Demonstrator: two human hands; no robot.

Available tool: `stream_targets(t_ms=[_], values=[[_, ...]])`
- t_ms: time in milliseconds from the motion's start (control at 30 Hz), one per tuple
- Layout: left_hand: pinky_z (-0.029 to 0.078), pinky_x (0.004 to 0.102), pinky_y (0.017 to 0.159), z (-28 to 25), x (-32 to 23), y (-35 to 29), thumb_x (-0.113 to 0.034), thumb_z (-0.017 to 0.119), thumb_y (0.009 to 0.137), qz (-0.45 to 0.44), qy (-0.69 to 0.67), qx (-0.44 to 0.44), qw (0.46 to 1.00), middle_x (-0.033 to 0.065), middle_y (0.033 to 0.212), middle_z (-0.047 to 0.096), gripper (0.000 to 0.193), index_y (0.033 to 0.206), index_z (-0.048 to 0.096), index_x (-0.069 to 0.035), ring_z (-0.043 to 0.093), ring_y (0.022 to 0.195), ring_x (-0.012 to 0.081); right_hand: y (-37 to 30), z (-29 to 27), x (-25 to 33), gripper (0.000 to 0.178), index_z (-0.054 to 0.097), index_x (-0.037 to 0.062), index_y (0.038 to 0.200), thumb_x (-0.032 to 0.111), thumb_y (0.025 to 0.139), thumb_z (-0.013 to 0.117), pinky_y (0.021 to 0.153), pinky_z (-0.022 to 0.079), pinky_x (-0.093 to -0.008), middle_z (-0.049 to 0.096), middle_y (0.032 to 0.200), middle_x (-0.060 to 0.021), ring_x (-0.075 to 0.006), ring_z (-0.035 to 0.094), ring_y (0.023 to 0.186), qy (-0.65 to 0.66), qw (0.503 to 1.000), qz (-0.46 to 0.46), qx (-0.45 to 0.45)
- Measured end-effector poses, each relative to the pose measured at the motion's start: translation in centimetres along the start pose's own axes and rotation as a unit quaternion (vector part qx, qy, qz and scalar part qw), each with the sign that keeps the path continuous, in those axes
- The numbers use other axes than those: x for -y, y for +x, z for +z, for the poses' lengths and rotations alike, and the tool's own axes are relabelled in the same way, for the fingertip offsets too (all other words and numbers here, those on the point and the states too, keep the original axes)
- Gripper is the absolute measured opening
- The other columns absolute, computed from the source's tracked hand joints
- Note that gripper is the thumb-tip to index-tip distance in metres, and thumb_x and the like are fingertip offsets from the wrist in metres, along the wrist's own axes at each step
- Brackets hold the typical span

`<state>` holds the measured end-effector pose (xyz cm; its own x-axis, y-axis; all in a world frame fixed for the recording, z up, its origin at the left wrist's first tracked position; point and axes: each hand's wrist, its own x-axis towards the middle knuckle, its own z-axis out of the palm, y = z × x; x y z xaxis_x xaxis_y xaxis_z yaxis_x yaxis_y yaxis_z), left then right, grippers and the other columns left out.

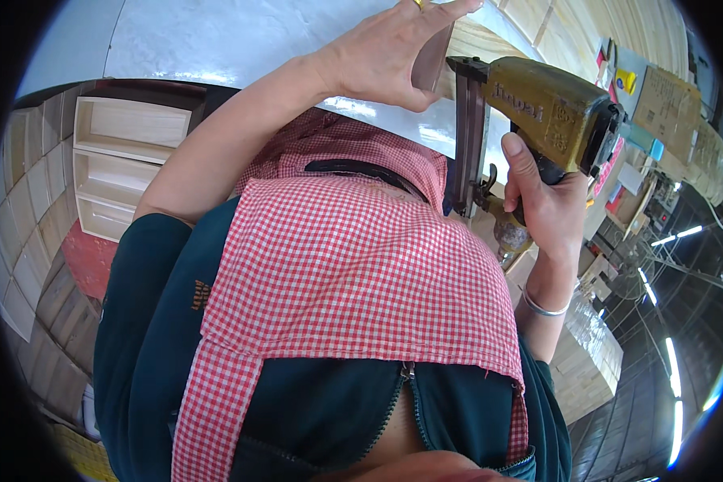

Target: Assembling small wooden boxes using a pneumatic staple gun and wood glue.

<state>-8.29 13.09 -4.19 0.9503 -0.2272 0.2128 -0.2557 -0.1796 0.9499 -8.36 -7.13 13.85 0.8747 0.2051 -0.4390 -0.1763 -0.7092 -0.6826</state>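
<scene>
My right hand (pixel 553 205) is wrapped round the handle of a nail gun (pixel 542 104) with a worn gold-coloured body and a long dark magazine. The gun's nose lies against or very close to a pale wooden board (pixel 484 42) at the top of the view; I cannot tell if they touch. Just left of the nose, my left hand (pixel 377 60) clasps a wooden piece with a brownish face (pixel 434 63), thumb at its near edge and fingers reaching over its far side. Part of that piece is hidden behind the hand.
A white, shiny worktop (pixel 217 40) spans the top. Pale wooden boxes (pixel 128 169) stand stacked at the left, beside more stacked wood (pixel 24 217). To the right are a cardboard box (pixel 665 112), a yellow tape roll (pixel 625 80) and a wrapped stack of wood (pixel 582 361).
</scene>
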Motion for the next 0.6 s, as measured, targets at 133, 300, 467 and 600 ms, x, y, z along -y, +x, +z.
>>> stream_targets(t_ms=[133, 300, 467, 600], values=[[0.032, 0.0526, 0.119, 0.5, 0.3, 0.0, -0.026, 0.079, 0.072, 0.023, 0.008, -0.013, 1.000, 0.0348, 0.157, 0.020, 0.112, 0.159, 0.013, 0.000, 0.027, 0.145, 0.0502, 0.2, -0.4, 0.2, 0.031, 0.066, -0.0022, 0.108, 0.016, 0.088, 0.082, 0.039, 0.038, -0.0216, 0.063, 0.066, -0.0033, -0.0096, 0.051, 0.043, -0.048, 0.999, 0.024, -0.008], [0.030, 0.0531, 0.120, 11.1, 22.1, -5.6, -0.030, 0.079, 0.075, 0.034, 0.000, -0.036, 0.999, 0.0355, 0.158, 0.019, 0.111, 0.158, 0.013, 0.003, 0.025, 0.146, 0.0505, 0.1, -0.1, 1.0, 0.024, 0.067, -0.0011, 0.102, 0.017, 0.091, 0.079, 0.039, 0.039, -0.0214, 0.059, 0.060, -0.0023, -0.0092, 0.049, 0.042, -0.085, 0.996, -0.001, -0.002], [0.029, 0.0540, 0.120, 25.6, 39.6, -12.2, -0.034, 0.078, 0.078, 0.024, -0.024, -0.056, 0.998, 0.0363, 0.158, 0.018, 0.109, 0.157, 0.014, 0.006, 0.024, 0.146, 0.0509, 2.5, -1.3, 2.2, 0.029, 0.067, -0.0019, 0.103, 0.019, 0.089, 0.082, 0.038, 0.038, -0.0217, 0.061, 0.062, -0.0025, -0.0096, 0.050, 0.042, -0.073, 0.997, -0.027, -0.001], [0.028, 0.0548, 0.120, 31.8, 48.1, -21.1, -0.038, 0.076, 0.081, 0.012, -0.027, -0.069, 0.997, 0.0370, 0.158, 0.018, 0.108, 0.156, 0.014, 0.008, 0.024, 0.147, 0.0513, 4.2, -2.1, 2.2, 0.027, 0.067, -0.0013, 0.102, 0.019, 0.090, 0.080, 0.038, 0.037, -0.0213, 0.058, 0.059, -0.0018, -0.0092, 0.048, 0.041, -0.062, 0.996, -0.057, 0.012]])
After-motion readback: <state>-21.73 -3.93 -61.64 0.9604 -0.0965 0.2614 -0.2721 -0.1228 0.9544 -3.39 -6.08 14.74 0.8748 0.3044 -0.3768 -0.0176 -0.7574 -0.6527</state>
